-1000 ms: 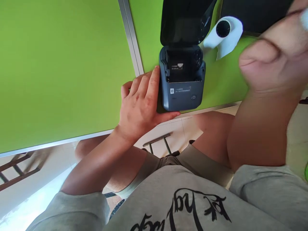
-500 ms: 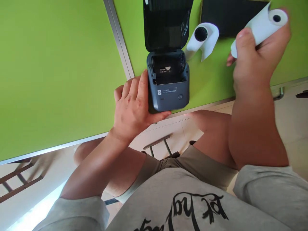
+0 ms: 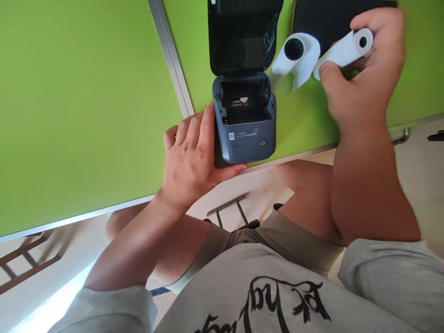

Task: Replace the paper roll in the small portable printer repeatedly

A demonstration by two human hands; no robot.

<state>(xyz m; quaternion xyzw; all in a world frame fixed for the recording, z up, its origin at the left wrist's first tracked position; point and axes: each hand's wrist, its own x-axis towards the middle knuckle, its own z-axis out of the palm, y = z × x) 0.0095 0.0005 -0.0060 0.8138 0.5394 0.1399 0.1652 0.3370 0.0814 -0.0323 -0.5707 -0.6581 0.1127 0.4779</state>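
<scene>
A blue-grey label printer [image 3: 249, 143] stands at the table's front edge, its black lid [image 3: 244, 39] swung up and its paper bay showing no roll. My left hand [image 3: 189, 157] is curved around its lower left corner, fingers along the side and thumb along the front, holding it steady. In my right hand [image 3: 367, 88] is a white paper roll [image 3: 343, 51], gripped between thumb and fingers with its core end facing me. Between printer and right hand lies another white roll [image 3: 285, 64] with a dark core end and a loose paper tail.
Behind the two rolls lies a black flat object [image 3: 315, 18] on the green table [image 3: 86, 115]. A metal seam strip [image 3: 171, 58] crosses the table left of the printer. The table edge runs just above my legs.
My right hand has moved left and turned with the paper roll, bringing it closer to the other roll. My left hand remains at the printer.
</scene>
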